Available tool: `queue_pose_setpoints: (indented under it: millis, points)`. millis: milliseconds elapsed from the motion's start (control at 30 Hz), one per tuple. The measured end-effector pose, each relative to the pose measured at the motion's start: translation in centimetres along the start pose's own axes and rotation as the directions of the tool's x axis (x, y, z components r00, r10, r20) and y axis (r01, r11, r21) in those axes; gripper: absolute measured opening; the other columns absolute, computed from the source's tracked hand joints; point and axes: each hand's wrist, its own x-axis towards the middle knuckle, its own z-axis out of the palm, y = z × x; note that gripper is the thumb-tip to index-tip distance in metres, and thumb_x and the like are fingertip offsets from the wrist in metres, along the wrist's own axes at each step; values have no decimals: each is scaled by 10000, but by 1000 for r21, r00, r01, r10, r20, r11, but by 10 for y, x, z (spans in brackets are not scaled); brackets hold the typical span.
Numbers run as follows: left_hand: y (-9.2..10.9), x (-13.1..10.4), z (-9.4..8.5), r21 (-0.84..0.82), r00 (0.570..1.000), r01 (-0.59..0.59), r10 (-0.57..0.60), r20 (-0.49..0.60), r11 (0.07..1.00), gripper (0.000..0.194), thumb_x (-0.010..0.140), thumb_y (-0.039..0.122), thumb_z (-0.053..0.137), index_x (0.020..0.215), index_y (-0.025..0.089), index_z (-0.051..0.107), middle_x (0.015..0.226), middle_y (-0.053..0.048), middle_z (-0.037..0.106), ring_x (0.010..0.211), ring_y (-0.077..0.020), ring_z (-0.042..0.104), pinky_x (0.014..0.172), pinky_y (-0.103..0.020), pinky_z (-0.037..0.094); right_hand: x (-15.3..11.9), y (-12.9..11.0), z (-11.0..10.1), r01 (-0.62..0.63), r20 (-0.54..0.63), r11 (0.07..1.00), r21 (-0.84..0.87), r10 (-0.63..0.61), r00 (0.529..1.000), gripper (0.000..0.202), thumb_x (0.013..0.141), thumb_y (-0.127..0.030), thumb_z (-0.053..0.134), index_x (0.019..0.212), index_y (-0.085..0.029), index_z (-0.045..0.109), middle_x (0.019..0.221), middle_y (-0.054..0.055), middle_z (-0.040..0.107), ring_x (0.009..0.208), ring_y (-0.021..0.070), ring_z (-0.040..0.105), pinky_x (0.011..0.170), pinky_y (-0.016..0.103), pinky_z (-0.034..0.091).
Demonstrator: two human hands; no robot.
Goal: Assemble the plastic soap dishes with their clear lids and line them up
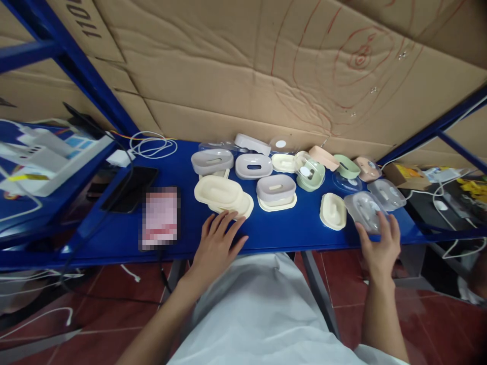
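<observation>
My left hand (216,246) lies palm down with fingers spread at the table's front edge. Its fingertips touch or overlap the cream oval trays (218,191), stacked unevenly. At the right, the thumb and fingers of my right hand (383,248) curl around a grey soap dish with a clear lid (364,207). Left of that hand lies a cream soap tray (333,212). Between my hands, a lilac soap dish body (276,186) rests on a cream piece. Behind are another lilac body (253,166) and a green soap dish (310,175) with a clear cover.
A phone-like device with a blurred screen (160,218) lies left of my left hand, beside a black phone (131,190). White cable (154,144) coils behind. Peach pieces (323,157) and clear lids line the cardboard wall (228,66). Blue frame posts (81,63) flank the table.
</observation>
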Motion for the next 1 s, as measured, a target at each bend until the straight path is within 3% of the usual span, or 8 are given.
queue_pose_setpoints:
  millis: [133,267,400,500,733,833,900,1000]
  points:
    - [0,0,-1,-42,997,-76,76,2,996,327,1070,281,582,1386,246,658,1373,-100,719,1321,-301,624,1170,-524,415,-1,63,14,-126,5,988,-88,127,992,915,919,-832,545,1522,-147,614,1606,270,483,1421,488,539,1101,646,487]
    - [1,1,-4,-108,987,-160,162,9,981,358,1068,184,552,1402,265,653,1339,-73,738,1255,-253,655,1093,-451,470,15,75,28,-103,33,987,-127,108,994,983,938,-846,492,1596,-115,509,1619,329,424,1436,514,491,1049,689,470]
    - [1,2,-4,-75,990,-137,134,-52,988,377,1051,125,546,1393,244,650,1419,-107,691,1292,-264,640,1087,-462,468,29,24,33,1,10,998,-71,0,1000,766,1053,-645,496,1617,-127,470,1553,333,501,1394,461,536,1050,637,472]
    - [2,3,-3,-8,993,-91,90,-73,996,279,1043,149,574,1287,221,689,1445,-141,668,1327,-308,623,1091,-508,450,17,-43,34,238,162,962,134,-258,952,505,1092,-492,506,1485,-193,611,1405,211,668,1302,375,628,1081,567,494]
    - [6,3,-7,-23,990,-139,139,20,990,182,1041,168,570,1137,215,717,1578,-172,546,1465,-340,526,1164,-557,393,-7,-175,46,551,345,675,491,-731,589,523,1102,-402,534,1608,-276,493,1656,122,495,1537,312,449,1237,529,398]
    - [6,2,-9,-31,995,-99,99,5,995,136,1026,226,621,1089,230,742,1520,-178,567,1409,-361,550,1142,-580,399,17,-188,66,553,371,730,401,-681,631,548,1122,-338,456,1662,-255,415,1717,130,407,1609,327,339,1295,594,282]
    - [5,1,-9,-40,997,-82,82,4,996,131,1024,253,641,1090,243,753,1412,-161,629,1298,-336,613,1084,-543,438,35,-185,79,511,382,798,318,-601,702,516,1119,-304,448,1628,-222,466,1638,148,516,1575,357,390,1288,649,244]
    - [3,1,-6,-57,997,-74,75,16,996,136,1035,272,643,1120,234,742,1265,-123,700,1179,-287,668,1012,-472,473,49,-174,86,502,380,800,328,-598,706,396,1109,-321,500,1474,-236,627,1424,125,693,1415,347,564,1252,634,306]
